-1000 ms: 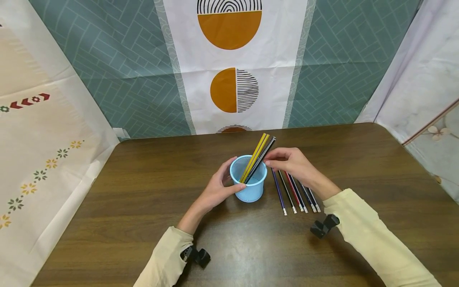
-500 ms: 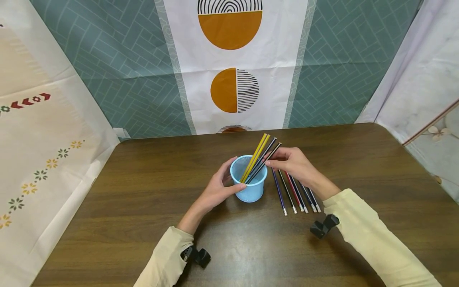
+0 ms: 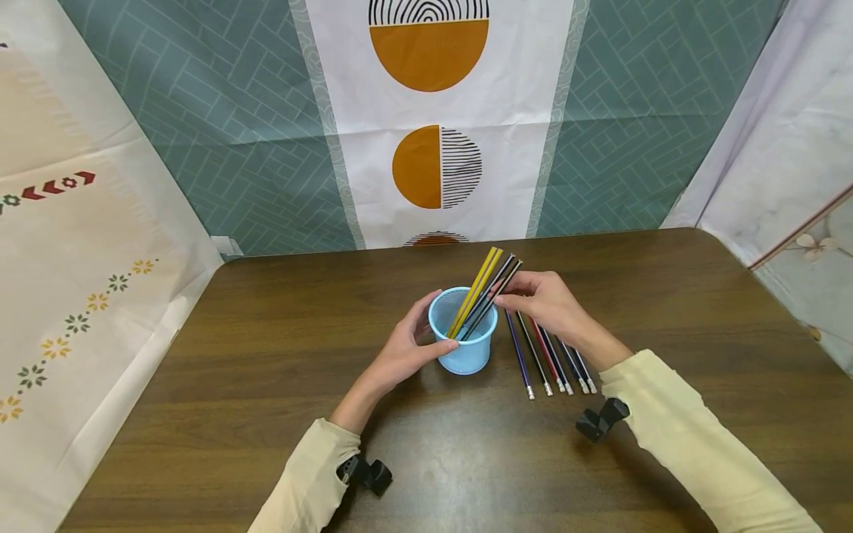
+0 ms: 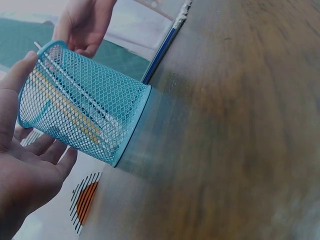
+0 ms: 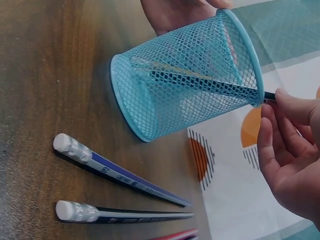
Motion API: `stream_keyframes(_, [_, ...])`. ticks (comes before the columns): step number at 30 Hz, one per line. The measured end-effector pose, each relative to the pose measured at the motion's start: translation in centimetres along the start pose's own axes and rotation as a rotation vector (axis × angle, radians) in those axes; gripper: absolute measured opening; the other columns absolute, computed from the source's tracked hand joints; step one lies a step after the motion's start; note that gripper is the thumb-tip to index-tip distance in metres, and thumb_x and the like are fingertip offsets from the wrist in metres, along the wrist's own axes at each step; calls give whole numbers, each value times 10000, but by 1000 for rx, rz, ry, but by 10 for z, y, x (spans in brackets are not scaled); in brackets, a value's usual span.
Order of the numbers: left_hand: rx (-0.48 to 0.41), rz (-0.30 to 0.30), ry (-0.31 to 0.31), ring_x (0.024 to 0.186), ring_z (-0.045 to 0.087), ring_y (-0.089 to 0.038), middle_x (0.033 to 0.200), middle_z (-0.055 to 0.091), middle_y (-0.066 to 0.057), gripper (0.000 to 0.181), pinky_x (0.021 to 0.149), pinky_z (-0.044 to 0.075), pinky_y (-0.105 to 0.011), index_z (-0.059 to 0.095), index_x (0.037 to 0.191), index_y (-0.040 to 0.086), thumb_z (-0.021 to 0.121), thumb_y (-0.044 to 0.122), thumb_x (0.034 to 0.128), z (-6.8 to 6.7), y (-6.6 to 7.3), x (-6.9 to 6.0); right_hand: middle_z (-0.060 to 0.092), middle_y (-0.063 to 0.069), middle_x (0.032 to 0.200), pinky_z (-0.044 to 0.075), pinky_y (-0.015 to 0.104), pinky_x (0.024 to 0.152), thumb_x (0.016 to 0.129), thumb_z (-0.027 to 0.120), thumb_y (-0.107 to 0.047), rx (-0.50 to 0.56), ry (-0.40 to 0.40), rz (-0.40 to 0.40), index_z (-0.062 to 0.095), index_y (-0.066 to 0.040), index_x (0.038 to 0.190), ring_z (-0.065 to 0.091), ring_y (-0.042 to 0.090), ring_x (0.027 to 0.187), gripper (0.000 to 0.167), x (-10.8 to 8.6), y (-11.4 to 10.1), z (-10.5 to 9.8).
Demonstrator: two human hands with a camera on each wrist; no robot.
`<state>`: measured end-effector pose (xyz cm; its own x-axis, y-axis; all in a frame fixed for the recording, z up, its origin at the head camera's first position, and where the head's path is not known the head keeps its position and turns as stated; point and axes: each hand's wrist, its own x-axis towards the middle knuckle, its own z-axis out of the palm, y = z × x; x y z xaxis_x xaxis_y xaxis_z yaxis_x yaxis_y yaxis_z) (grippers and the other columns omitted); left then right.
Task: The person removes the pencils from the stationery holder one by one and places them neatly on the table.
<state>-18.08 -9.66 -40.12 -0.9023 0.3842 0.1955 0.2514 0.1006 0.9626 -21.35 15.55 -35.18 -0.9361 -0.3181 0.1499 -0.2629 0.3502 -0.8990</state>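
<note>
A light blue mesh pencil cup (image 3: pixel 465 361) stands upright on the brown table. My left hand (image 3: pixel 409 344) holds it from the left, thumb at the near rim and fingers round the far side. Two yellow pencils (image 3: pixel 472 297) and some dark pencils (image 3: pixel 492 283) lean to the right inside it. At the right rim my right hand (image 3: pixel 548 302) pinches a dark pencil (image 5: pixel 269 95) between thumb and finger; its lower end is inside the cup. Right of the cup lies a row of several pencils (image 3: pixel 548 355) with white erasers toward me, their far ends partly under the right hand.
The wooden table (image 3: pixel 300 355) reaches back to a teal and white patterned cloth (image 3: pixel 266 148). Pale cloths hang at left and right. Each forearm wears a black wrist camera (image 3: pixel 365 474).
The pinched dark pencil first came apart from the other dark pencils toward the right, then swung slightly back toward them. The left hand and cup have stayed in place.
</note>
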Motion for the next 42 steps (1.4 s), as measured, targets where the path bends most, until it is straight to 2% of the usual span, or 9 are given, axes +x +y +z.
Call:
stream_keyframes(5, [-7,7,-2,1302,429,-258,1417,458,-126,784,1066,343,-442,315,1493,88,746,64,838,0,0,0,684,153,875,448,237,576,893,680,-27,-12,26,-49,678,70,931,602,171,681,103,0,-3,-1])
stream_keyframes(7, [-8,7,-2,1303,428,-262,1420,455,-130,786,1068,340,-442,307,1495,72,741,53,839,1,1,1,684,166,896,471,234,592,902,664,-15,-18,34,-59,668,76,941,618,178,691,98,-1,-4,-1])
stream_keyframes(9, [-6,6,-1,1303,428,-257,1422,453,-131,790,1068,339,-442,300,1495,55,738,44,838,1,0,1,682,177,941,519,247,636,914,643,-1,-7,36,-64,656,83,981,646,250,745,109,-2,-4,-1])
stream_keyframes(12, [-6,5,0,1300,431,-257,1424,451,-134,797,1066,341,-440,287,1497,31,734,32,837,1,1,1,666,207,1023,564,321,717,930,603,28,31,30,-71,623,100,1062,661,321,836,151,-3,-4,-1])
stream_keyframes(20, [-5,1,1,1307,423,-264,1425,453,-127,787,1064,340,-446,309,1495,73,737,36,836,1,2,0,616,286,1056,553,401,771,954,535,67,139,27,-93,554,142,1109,668,171,855,173,-3,-8,-2])
stream_keyframes(25, [2,-3,0,1311,419,-274,1425,454,-123,782,1063,339,-454,314,1495,89,738,47,839,1,1,0,608,276,1054,550,336,790,962,514,72,146,34,-106,541,147,1119,659,113,865,176,-3,-12,-3])
stream_keyframes(30, [0,1,-4,1316,413,-267,1426,454,-126,775,1064,338,-461,321,1492,97,741,65,841,0,1,0,593,293,1067,547,303,796,964,497,86,165,48,-115,523,165,1112,651,98,869,170,-3,-16,-3])
stream_keyframes(39, [3,-1,-5,1320,407,-252,1431,449,-124,781,1065,335,-468,314,1496,95,745,93,844,0,2,-1,591,273,1060,535,363,835,967,485,92,150,31,-149,520,151,1121,638,128,913,168,-5,-24,-4])
stream_keyframes(42, [6,-5,-5,1320,408,-244,1433,447,-120,786,1067,334,-464,307,1499,90,743,88,846,0,2,-1,591,274,1060,537,348,830,967,487,90,144,28,-161,519,153,1128,637,120,912,176,-5,-27,-5])
